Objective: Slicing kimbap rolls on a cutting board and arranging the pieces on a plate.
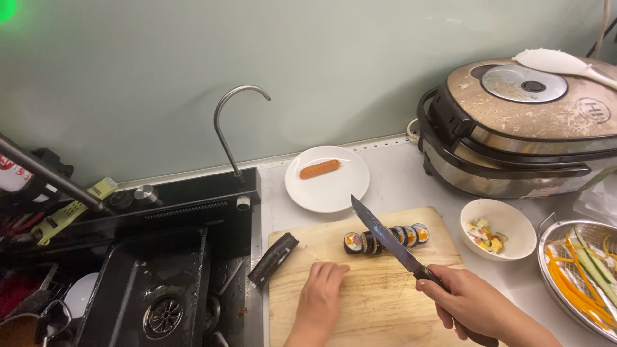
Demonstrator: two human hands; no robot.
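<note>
The right hand (pixel 472 302) grips a knife (pixel 385 236), blade pointing to eleven o'clock over the sliced roll (pixel 384 239). The roll lies crosswise on the board (pixel 379 295), at one o'clock from the left hand (pixel 319 295), which rests flat and empty.

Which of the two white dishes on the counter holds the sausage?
The flat round white plate behind the wooden cutting board holds the orange sausage. The small white bowl to its right holds chopped scraps instead.

Matt, scored wooden cutting board (pixel 379 295), dull metal knife blade (pixel 382 234), glossy white plate (pixel 328 186).
</note>
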